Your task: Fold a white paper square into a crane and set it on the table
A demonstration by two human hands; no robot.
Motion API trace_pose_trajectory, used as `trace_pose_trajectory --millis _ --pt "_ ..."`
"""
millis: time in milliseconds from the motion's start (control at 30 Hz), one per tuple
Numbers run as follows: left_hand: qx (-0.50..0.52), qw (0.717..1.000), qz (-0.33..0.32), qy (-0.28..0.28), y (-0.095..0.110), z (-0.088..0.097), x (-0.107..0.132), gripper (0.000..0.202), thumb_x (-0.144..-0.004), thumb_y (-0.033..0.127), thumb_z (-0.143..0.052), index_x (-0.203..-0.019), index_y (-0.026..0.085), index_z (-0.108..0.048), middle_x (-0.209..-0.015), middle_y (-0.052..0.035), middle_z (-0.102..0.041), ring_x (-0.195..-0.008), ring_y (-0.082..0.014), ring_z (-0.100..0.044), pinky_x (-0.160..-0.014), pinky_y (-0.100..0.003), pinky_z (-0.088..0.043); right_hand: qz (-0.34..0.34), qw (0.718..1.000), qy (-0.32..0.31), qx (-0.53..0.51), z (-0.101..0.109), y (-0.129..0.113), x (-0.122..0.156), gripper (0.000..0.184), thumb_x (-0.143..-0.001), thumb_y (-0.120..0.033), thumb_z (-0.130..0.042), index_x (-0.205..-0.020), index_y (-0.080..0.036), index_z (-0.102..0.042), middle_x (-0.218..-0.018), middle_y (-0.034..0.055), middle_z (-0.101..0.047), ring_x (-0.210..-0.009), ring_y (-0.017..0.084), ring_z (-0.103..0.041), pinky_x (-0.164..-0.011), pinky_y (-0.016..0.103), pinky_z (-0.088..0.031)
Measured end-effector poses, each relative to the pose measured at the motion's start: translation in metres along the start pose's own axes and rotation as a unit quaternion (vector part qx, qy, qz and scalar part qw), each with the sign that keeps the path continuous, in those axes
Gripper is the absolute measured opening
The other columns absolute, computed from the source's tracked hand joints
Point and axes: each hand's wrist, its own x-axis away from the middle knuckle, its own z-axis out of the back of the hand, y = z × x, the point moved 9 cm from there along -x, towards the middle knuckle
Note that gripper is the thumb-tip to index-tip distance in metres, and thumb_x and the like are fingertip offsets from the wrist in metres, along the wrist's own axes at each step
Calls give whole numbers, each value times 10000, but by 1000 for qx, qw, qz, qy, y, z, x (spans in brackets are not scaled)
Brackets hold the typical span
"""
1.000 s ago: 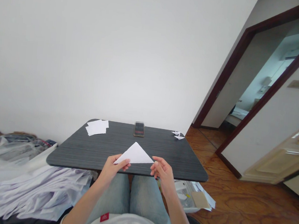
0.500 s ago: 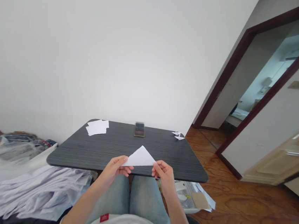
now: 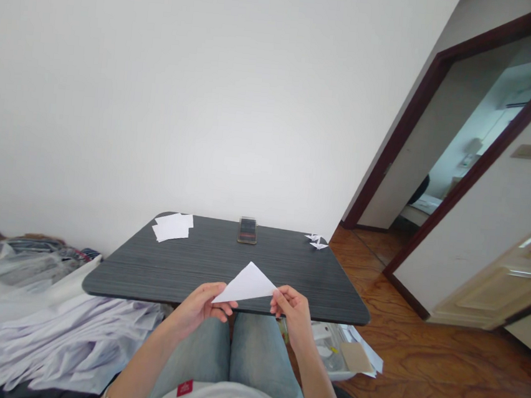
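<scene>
A white sheet of paper folded into a triangle [image 3: 248,285] is held above the near edge of the dark table, its peak pointing away from me. My right hand [image 3: 290,304] pinches its right corner between thumb and fingers. At the other end, the left corner lies in my left hand [image 3: 206,303], between the thumb and the curled fingers beneath. How firmly the left thumb presses on it I cannot tell.
On the dark table [image 3: 145,275], white paper sheets [image 3: 172,227] lie at the back left. A phone [image 3: 247,230] stands at the back middle, and small folded paper figures [image 3: 317,243] sit at the back right. A container of odds and ends [image 3: 342,353] is below the right side.
The triangle's left corner has dipped towards me and now shows inside my left hand, so the paper tilts. My left hand has shifted slightly; the right hand keeps its pinch.
</scene>
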Motion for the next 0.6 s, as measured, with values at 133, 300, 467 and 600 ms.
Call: trace_pose_trajectory --millis 133,300,467,600 --pt "6 1000 11 6 -2 1 1 259 -781 298 -533 -846 63 -621 -738 -122 -667 -572 -130 -608 -504 -207 -508 -6 1000 -4 -7 -1 1 0 220 -680 -344 -649 -614 -143 -588 -501 -14 -574 -418 71 -498 -387 160 -343" --pt "5 1000 26 3 -3 1 0 259 -784 294 -529 -853 61 -619 -743 -121 -670 -569 -128 -611 -507 -208 -512 -6 1000 -8 -13 -1 2 0 217 -682 -339 -648 -614 -142 -586 -496 -18 -572 -413 65 -494 -386 155 -340" --pt "0 1000 26 0 -3 1 -1 257 -793 297 -518 -855 67 -615 -755 -121 -670 -562 -117 -606 -504 -194 -510 -4 1000 -8 -10 0 3 0 216 -688 -334 -643 -610 -141 -585 -496 -17 -571 -416 64 -491 -388 154 -338" --pt "-15 1000 25 6 -3 3 -1 252 -795 304 -517 -851 77 -609 -756 -117 -669 -569 -108 -603 -516 -180 -506 -7 1000 -6 -10 0 4 -1 216 -682 -335 -647 -613 -140 -584 -503 -16 -574 -418 67 -495 -387 156 -339"
